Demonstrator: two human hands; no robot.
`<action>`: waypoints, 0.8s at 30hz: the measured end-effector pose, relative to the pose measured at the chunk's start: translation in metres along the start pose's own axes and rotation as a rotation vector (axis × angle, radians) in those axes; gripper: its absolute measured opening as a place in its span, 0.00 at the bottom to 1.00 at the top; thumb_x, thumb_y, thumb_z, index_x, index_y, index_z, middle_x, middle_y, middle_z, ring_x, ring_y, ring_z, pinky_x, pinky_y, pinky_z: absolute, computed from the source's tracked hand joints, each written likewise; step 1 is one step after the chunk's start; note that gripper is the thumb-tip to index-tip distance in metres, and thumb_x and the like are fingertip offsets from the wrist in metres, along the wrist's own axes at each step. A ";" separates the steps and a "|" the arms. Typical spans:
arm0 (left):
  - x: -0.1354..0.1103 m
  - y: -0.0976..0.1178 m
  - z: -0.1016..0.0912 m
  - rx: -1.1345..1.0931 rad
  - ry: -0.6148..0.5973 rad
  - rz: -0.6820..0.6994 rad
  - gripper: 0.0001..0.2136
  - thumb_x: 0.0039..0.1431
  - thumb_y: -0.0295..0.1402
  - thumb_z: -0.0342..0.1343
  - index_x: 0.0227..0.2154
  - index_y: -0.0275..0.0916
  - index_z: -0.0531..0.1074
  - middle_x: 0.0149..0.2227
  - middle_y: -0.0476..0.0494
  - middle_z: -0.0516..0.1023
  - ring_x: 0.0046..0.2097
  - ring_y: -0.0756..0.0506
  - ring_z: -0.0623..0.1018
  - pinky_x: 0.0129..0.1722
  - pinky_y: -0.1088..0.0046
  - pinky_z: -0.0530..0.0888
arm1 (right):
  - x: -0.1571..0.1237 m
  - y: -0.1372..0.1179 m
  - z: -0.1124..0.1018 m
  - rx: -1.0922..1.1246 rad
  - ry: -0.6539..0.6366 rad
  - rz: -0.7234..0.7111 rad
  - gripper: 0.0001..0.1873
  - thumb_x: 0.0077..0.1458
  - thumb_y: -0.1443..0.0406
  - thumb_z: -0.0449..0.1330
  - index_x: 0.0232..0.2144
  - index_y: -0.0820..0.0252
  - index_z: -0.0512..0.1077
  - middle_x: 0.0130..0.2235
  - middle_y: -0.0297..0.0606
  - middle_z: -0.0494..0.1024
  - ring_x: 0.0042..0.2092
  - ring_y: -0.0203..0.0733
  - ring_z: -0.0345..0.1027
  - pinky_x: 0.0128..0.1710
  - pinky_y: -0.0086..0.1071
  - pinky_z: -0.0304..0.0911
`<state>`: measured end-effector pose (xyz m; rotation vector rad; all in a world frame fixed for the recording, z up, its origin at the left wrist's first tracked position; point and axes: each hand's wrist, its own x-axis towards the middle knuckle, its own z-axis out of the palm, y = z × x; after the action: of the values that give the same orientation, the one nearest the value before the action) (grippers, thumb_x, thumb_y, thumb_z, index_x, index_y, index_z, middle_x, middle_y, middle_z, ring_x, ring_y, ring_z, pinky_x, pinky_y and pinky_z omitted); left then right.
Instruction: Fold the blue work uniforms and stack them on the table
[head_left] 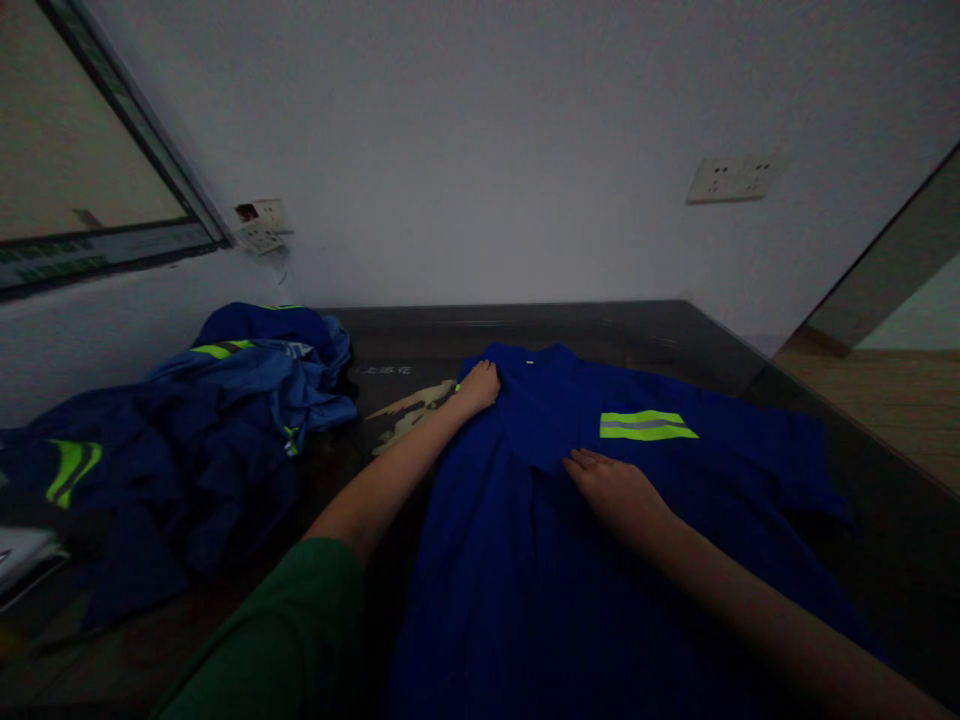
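A blue work jacket (pixel 637 390) lies spread front up on the dark table, its collar at the far end and one sleeve stretched out to the right. A yellow-green and grey reflective strip crosses its chest. My left hand (pixel 480 385) is closed on the cloth at the left shoulder, beside the collar. Lower on the front, my right hand (pixel 611 488) has its fingers together, pinching the fabric near the middle. Between the two hands the cloth is folded over. The left sleeve is mostly hidden.
More blue work clothes (pixel 217 440) with reflective strips lie heaped at the left. A white object (pixel 28 562) sits at the left edge. The dark table (pixel 480 322) stands against a wall with sockets (pixel 727 180). A window (pixel 90 130) is at upper left.
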<state>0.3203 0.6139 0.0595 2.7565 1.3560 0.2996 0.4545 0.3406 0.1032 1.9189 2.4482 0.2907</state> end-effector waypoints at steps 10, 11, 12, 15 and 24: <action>0.001 -0.006 0.010 -0.057 -0.105 -0.159 0.32 0.63 0.55 0.36 0.66 0.48 0.49 0.69 0.40 0.45 0.69 0.36 0.47 0.64 0.46 0.48 | -0.003 -0.006 -0.004 0.037 0.009 0.012 0.19 0.53 0.80 0.54 0.45 0.66 0.76 0.48 0.53 0.77 0.48 0.49 0.74 0.45 0.37 0.73; 0.002 -0.009 0.009 -0.064 -0.099 -0.172 0.31 0.63 0.55 0.37 0.66 0.50 0.50 0.69 0.42 0.45 0.69 0.37 0.47 0.64 0.46 0.48 | -0.003 -0.007 -0.003 0.026 -0.001 0.009 0.20 0.53 0.79 0.54 0.46 0.66 0.76 0.49 0.53 0.76 0.49 0.49 0.73 0.45 0.37 0.73; 0.002 -0.011 0.008 -0.068 -0.092 -0.183 0.30 0.63 0.54 0.37 0.65 0.52 0.51 0.69 0.43 0.46 0.69 0.37 0.47 0.64 0.45 0.48 | -0.003 -0.007 -0.001 0.013 -0.011 0.005 0.20 0.53 0.79 0.54 0.47 0.67 0.75 0.49 0.54 0.76 0.50 0.50 0.73 0.46 0.37 0.73; 0.001 -0.020 -0.002 -0.067 -0.015 -0.226 0.27 0.65 0.49 0.40 0.65 0.49 0.52 0.68 0.40 0.50 0.68 0.35 0.49 0.63 0.43 0.49 | -0.003 -0.009 0.000 -0.006 -0.026 0.003 0.20 0.54 0.78 0.52 0.48 0.68 0.74 0.50 0.55 0.74 0.51 0.50 0.72 0.45 0.38 0.73; -0.063 -0.001 -0.047 -0.149 0.133 0.134 0.15 0.64 0.31 0.48 0.53 0.44 0.68 0.56 0.44 0.71 0.60 0.46 0.67 0.64 0.64 0.58 | -0.005 -0.011 -0.012 0.033 -0.043 0.076 0.14 0.58 0.64 0.58 0.46 0.63 0.73 0.46 0.50 0.79 0.47 0.50 0.74 0.45 0.40 0.69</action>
<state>0.2729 0.5631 0.0963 2.7491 1.1246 0.5751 0.4433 0.3321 0.1124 2.0129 2.3719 0.2093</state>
